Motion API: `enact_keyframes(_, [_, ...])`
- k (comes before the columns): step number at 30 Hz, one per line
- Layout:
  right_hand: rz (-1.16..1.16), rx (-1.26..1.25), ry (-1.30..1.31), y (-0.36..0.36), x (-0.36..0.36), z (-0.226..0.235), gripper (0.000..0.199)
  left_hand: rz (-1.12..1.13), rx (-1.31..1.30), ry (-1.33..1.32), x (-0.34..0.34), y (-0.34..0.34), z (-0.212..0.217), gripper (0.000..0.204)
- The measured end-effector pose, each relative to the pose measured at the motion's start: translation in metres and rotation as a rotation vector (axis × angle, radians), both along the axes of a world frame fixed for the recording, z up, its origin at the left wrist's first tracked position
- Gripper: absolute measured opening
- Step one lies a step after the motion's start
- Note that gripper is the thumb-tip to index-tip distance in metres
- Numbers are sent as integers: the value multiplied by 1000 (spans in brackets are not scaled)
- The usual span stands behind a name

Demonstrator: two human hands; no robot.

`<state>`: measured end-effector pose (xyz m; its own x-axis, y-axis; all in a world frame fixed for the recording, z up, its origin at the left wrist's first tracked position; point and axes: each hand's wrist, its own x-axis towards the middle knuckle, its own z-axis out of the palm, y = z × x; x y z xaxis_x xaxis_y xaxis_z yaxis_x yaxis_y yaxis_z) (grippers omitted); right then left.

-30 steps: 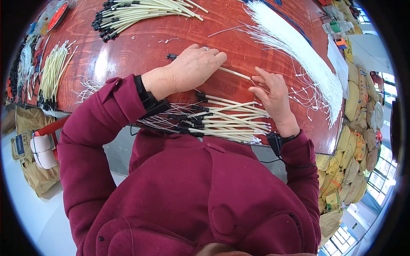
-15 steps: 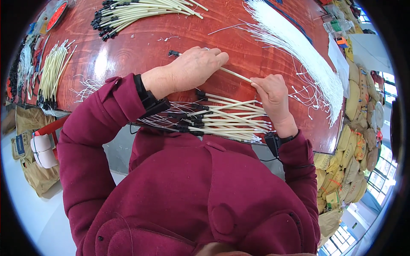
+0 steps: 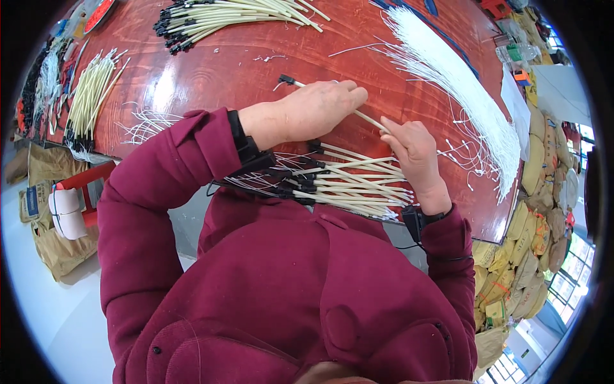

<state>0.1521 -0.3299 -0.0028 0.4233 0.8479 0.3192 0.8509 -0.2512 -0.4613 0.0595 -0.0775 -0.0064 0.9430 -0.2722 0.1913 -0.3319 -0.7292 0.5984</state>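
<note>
My left hand [image 3: 318, 110] is wrapped round a thin cream tube [image 3: 369, 121], whose black end piece [image 3: 288, 80] sticks out past the wrist side of the hand, with a bit of white thread beside it. At the tube's other end, my right hand [image 3: 413, 147] pinches it between thumb and forefinger. The tube slants down to the right just above the table. Below both hands, near the table's front edge, lies a bundle of similar cream tubes [image 3: 348, 184] with black ends on the left and white tips on the right.
A large bundle of white threads [image 3: 457, 83] fans across the table [image 3: 211, 83] at right. More black-ended tubes lie in a pile [image 3: 236, 19] at the back and a bunch [image 3: 96, 96] at left. Loose white threads [image 3: 150, 125] lie near my left sleeve. Stacked sacks [image 3: 511, 275] stand at right.
My left hand has slid along the tube toward my right hand, so less of the tube shows between them. The whole view has shifted slightly.
</note>
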Motion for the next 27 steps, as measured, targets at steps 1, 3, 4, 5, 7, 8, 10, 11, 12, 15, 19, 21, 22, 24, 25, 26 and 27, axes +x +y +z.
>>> enact_keyframes(1, [4,3,-3,2,0,1,26,4,3,-3,0,-1,2,10])
enact_keyframes(3, [-10,-32,-20,6,1,4,23,27,-13,11,0,-4,5,9])
enact_keyframes(4, [-18,-49,-28,7,1,5,21,37,-21,18,0,-5,7,8])
enact_keyframes(5, [-16,-46,-30,8,0,6,21,40,-18,16,0,-4,8,8])
enact_keyframes(7, [-6,-51,-45,8,0,5,16,18,49,-39,0,-3,10,11])
enact_keyframes(8, [-2,-52,-52,9,0,6,14,6,84,-66,-1,-2,11,13])
enact_keyframes(10, [-9,-33,-57,9,-1,9,12,71,95,-212,-2,6,22,15])
enact_keyframes(11, [-16,-16,-60,9,-1,11,10,135,104,-357,-5,13,29,17])
enact_keyframes(12, [-23,1,-63,10,-2,12,8,199,111,-502,-8,20,33,20])
enact_keyframes(15, [-53,18,-49,3,1,14,8,544,48,-360,-28,55,34,27])
enact_keyframes(19, [-54,41,-20,3,0,15,7,526,-622,219,-54,69,38,28])
enact_keyframes(21, [-55,44,-9,4,-2,17,6,504,-679,253,-59,67,37,29])
enact_keyframes(22, [-56,43,-5,5,-4,18,6,483,-736,289,-61,66,36,30])
enact_keyframes(24, [-69,43,4,3,-6,20,7,449,-792,331,-63,65,38,30])
enact_keyframes(25, [-83,41,5,0,-5,22,7,455,-725,305,-63,67,43,27])
enact_keyframes(26, [-76,50,-19,-2,-4,22,7,467,-662,282,-66,69,45,25])
enact_keyframes(27, [-71,59,-43,-4,-3,22,7,477,-600,261,-70,72,45,22])
